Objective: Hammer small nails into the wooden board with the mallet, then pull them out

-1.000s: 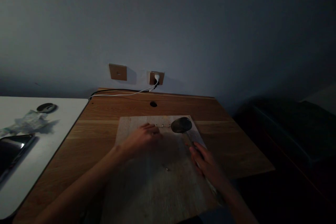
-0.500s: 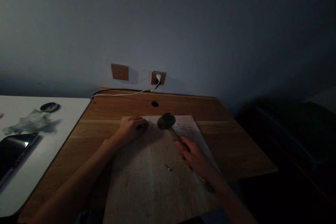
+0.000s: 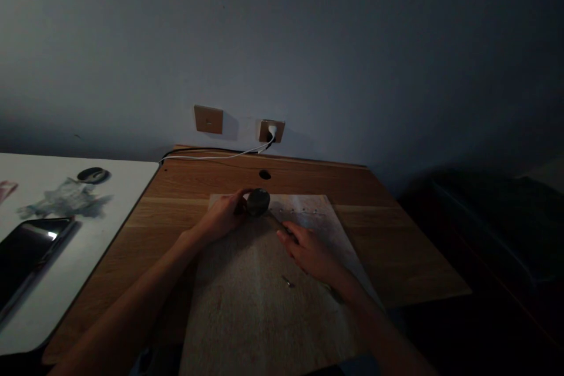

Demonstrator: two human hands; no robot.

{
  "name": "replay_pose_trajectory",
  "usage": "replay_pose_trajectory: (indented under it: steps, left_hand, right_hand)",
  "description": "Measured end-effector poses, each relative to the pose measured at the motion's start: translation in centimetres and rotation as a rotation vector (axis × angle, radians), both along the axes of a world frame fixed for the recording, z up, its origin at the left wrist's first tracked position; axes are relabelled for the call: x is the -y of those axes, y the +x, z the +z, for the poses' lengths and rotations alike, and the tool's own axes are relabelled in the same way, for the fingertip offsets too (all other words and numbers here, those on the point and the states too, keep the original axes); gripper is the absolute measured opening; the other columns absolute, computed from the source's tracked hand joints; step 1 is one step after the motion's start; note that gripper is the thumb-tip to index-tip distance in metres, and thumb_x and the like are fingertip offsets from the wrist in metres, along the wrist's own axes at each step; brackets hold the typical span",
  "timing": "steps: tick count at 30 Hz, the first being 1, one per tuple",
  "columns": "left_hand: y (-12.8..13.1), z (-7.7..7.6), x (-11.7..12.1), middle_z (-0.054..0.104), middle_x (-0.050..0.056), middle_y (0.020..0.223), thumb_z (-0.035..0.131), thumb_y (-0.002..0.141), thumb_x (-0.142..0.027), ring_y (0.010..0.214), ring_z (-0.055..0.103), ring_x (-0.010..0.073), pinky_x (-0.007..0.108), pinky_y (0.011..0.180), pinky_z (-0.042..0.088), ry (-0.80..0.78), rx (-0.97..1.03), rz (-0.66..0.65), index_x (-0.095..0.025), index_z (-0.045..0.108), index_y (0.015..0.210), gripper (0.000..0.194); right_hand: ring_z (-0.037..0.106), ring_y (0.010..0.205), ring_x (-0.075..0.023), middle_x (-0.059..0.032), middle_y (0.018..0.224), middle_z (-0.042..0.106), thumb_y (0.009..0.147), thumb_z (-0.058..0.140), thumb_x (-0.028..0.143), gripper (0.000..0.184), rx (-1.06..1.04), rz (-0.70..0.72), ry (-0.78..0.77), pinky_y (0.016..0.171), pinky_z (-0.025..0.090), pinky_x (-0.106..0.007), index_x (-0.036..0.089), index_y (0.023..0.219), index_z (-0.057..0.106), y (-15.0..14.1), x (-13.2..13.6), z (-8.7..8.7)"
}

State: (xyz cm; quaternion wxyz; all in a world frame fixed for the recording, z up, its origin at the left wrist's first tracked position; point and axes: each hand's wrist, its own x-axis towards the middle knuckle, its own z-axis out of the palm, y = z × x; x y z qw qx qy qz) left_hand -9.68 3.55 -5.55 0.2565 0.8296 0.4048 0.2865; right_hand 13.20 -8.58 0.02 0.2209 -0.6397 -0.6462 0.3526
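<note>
My right hand (image 3: 311,252) is wrapped round the wooden handle of a mallet (image 3: 258,202) with a dark, round head. The mallet head is by the fingertips of my left hand (image 3: 222,215), hiding part of them. The left fingers are curled together at the far left of a wooden board (image 3: 238,305); what they pinch, if anything, is hidden. Several small shiny screw or nail heads (image 3: 304,210) stand in a row along the board's far edge, right of the mallet head. One loose screw or nail (image 3: 287,282) lies on the board nearer me.
The board lies on a wooden table (image 3: 396,252) against the wall. Cables (image 3: 211,157) run along its back edge to a wall socket (image 3: 272,131). On a white table (image 3: 66,299) at left are a phone-like dark device (image 3: 33,247), a crumpled clear plastic bag (image 3: 66,198) and a roll of tape (image 3: 92,175).
The mallet head has moved left and down to my left fingertips, and my right hand has shifted left with it. My left hand stays near the same spot. The view has shifted slightly.
</note>
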Motion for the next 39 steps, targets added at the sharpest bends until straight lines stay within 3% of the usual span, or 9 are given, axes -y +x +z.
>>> replay_pose_trajectory:
  steps: [4,10,13,15,17,22,27,32,39]
  left_hand:
    - [-0.1,-0.2,-0.1,0.077,0.003,0.098,0.065,0.076,-0.014,0.085,0.074,0.0219,0.027,0.070,0.050,0.005,-0.008,0.004,-0.023,0.058,0.132,0.057]
    - [-0.1,1.2,0.7,0.067,0.001,0.086,0.068,0.072,-0.021,0.072,0.064,0.0188,0.027,0.062,0.043,0.062,-0.065,0.087,-0.020,0.056,0.101,0.031]
    - [1.5,3.0,3.6,0.066,0.002,0.087,0.065,0.077,-0.019,0.077,0.062,0.0181,0.029,0.069,0.045,0.251,-0.151,-0.145,-0.020,0.056,0.087,0.014]
    - [3.2,3.7,6.4,0.068,0.004,0.090,0.067,0.083,-0.019,0.085,0.064,0.0201,0.033,0.078,0.046,0.442,-0.247,-0.389,-0.021,0.060,0.090,0.010]
    - [5.0,3.7,9.2,0.071,0.004,0.090,0.068,0.087,-0.018,0.091,0.066,0.0216,0.035,0.082,0.047,0.600,-0.321,-0.530,-0.021,0.064,0.096,0.011]
    - [7.1,2.4,12.5,0.071,0.001,0.077,0.065,0.092,-0.014,0.074,0.065,0.0191,0.035,0.074,0.048,0.766,-0.380,-0.531,-0.022,0.067,0.089,0.009]
    - [3.8,3.0,8.0,0.070,0.003,0.086,0.066,0.091,-0.012,0.081,0.067,0.0189,0.033,0.078,0.049,0.588,-0.269,-0.498,-0.022,0.069,0.104,0.016]
    - [-1.3,2.1,1.8,0.075,0.003,0.093,0.058,0.089,-0.013,0.087,0.069,0.0182,0.030,0.081,0.052,0.178,0.022,-0.061,-0.021,0.072,0.097,0.019]
    - [-2.7,0.1,0.9,0.077,0.004,0.094,0.060,0.083,-0.011,0.086,0.071,0.0191,0.031,0.082,0.054,0.080,-0.002,-0.015,-0.021,0.075,0.098,0.023]
  right_hand:
    - [0.066,0.089,-0.0260,-0.0062,0.083,0.069,0.101,0.052,0.044,0.033,0.020,-0.025,0.043,0.074,0.045,-0.034,0.021,0.114,0.072,-0.2,0.1,-0.2]
    - [0.056,0.058,-0.0168,0.0013,0.064,0.058,0.101,0.051,0.045,0.031,-0.016,-0.025,0.025,0.058,0.040,-0.029,0.021,0.102,0.070,1.0,0.9,-0.1]
    - [0.046,0.047,-0.0124,0.0045,0.061,0.052,0.102,0.046,0.051,0.037,-0.099,-0.103,0.005,0.048,0.035,-0.026,0.021,0.106,0.067,2.3,1.8,-0.1]
    - [0.043,0.045,-0.0106,0.0058,0.061,0.050,0.101,0.047,0.055,0.039,-0.159,-0.171,-0.024,0.043,0.031,-0.023,0.021,0.108,0.065,3.4,2.4,-0.2]
    - [0.042,0.044,-0.0095,0.0066,0.062,0.048,0.100,0.049,0.057,0.039,-0.196,-0.217,-0.048,0.040,0.030,-0.022,0.022,0.107,0.063,4.3,2.9,-0.4]
    - [0.040,0.041,-0.0077,0.0084,0.061,0.045,0.097,0.051,0.062,0.041,-0.243,-0.242,-0.067,0.038,0.028,-0.020,0.021,0.096,0.057,5.4,3.4,-0.7]
    - [0.041,0.040,-0.0072,0.0083,0.063,0.047,0.097,0.050,0.061,0.040,-0.249,-0.242,-0.068,0.037,0.028,-0.019,0.022,0.096,0.056,4.8,3.5,-0.6]
    - [0.040,0.041,-0.0073,0.0079,0.064,0.046,0.098,0.049,0.059,0.039,-0.274,-0.196,-0.095,0.036,0.028,-0.019,0.021,0.097,0.058,3.8,3.2,-0.6]
    - [0.042,0.045,-0.0087,0.0063,0.064,0.048,0.098,0.049,0.055,0.036,-0.262,-0.159,-0.119,0.038,0.030,-0.020,0.021,0.095,0.059,1.8,2.6,-0.8]
